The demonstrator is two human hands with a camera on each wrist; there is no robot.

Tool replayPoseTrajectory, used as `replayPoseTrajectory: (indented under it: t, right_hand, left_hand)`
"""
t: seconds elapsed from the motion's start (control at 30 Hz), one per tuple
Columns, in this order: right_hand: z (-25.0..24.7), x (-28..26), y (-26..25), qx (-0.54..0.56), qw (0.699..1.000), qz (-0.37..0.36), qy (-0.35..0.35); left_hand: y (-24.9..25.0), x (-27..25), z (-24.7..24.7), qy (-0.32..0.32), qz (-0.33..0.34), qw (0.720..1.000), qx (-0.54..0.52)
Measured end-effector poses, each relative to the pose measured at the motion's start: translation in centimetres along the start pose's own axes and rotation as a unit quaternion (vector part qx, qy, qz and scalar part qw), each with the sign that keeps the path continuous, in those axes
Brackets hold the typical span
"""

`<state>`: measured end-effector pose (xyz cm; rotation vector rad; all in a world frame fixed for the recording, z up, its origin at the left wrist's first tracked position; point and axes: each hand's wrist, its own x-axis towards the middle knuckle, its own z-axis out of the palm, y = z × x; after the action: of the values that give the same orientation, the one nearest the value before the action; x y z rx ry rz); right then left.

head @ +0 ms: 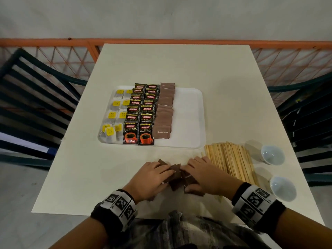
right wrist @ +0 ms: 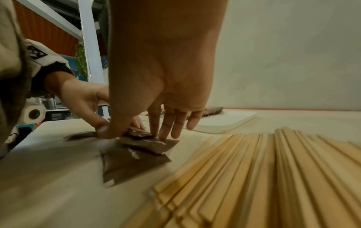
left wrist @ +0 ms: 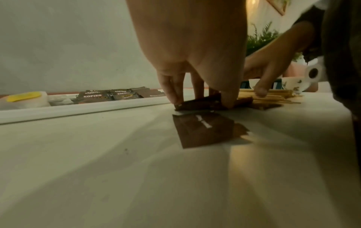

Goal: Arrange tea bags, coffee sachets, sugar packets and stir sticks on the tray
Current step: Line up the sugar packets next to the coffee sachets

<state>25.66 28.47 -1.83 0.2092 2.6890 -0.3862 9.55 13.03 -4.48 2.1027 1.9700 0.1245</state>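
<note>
Several loose brown sugar packets (head: 175, 177) lie in a small heap near the table's front edge. My left hand (head: 167, 178) pinches the heap between thumb and fingers (left wrist: 173, 97). My right hand (head: 186, 178) pinches it from the other side, thumb and fingertips (right wrist: 162, 135) down on the packets (right wrist: 132, 163). One packet (left wrist: 203, 129) lies flat, free of the left hand. The white tray (head: 188, 114) holds tea bags (head: 115, 115) on its left, coffee sachets (head: 142, 112) in two columns and a row of brown sugar packets (head: 164, 112). Wooden stir sticks (head: 231, 160) are piled right of my right hand.
Two white cups (head: 272, 154) (head: 283, 188) stand at the table's right edge, beside the sticks. The tray's right third is bare. Dark slatted chairs (head: 36, 96) (head: 309, 114) flank the table, and an orange railing (head: 161, 41) runs behind it.
</note>
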Motion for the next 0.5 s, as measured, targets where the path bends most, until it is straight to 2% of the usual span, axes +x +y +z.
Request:
replayPoseTrajectory:
  t: [0.1,0.33,0.43,0.5]
  right_hand:
    - [-0.1,-0.4,0.2,-0.011,1.0,-0.002,-0.025]
    - [-0.3,-1.0,0.1,0.015,1.0,-0.005,0.008]
    - [-1.1,-0.8,0.5,0.082,0.995,0.036,0.031]
    - [-1.6,-0.5,0.9,0.154,0.983,0.069,0.076]
  left_hand:
    - [0.1,-0.1,0.7,0.036,0.001,0.999,-0.009]
    - [0.2,0.6,0.5,0.104,-0.026,0.994,-0.012]
    - [0.3,1.0,-0.2,0.125,-0.086,0.986,-0.071]
    - [0.7,1.1,-1.2,0.151,-0.164,0.96,-0.168]
